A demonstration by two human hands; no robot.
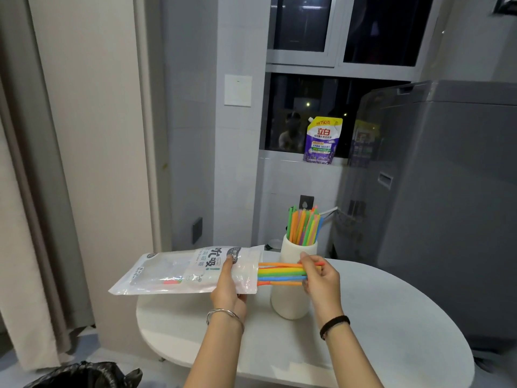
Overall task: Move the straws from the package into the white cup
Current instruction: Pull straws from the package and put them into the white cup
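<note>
You look to be partway through a draw. Your left hand (228,287) holds the package (181,271) level across the middle of the frame, with its fingers (228,266) laid over the printed face near the open mouth, which points to the right, and the thumb under the lower edge. The fingers (307,261) of your right hand (319,278) are curled round a bundle of coloured straws (279,273). The bundle sticks out of that mouth and crosses in front of the white cup (289,302). The cup stands on the pale surface (377,317) right of centre, just behind the bundle. A full sheaf of straws (303,226) stands upright in it, fanned a little above the rim, so I judge the task well along. Some colour shows through the film further left, but I cannot tell whether it is the tail of this bundle or straws left behind. The next move, as I read it, is to pull the bundle clear to the right while your left hand grips the film firmly. You would then turn the straws upright and lower them into whatever gap the cup has left. Mind the grip, because the bundle is splayed at its ends. A straw could slip free or snag on those standing in the cup and rock the tall, narrow cup.
</note>
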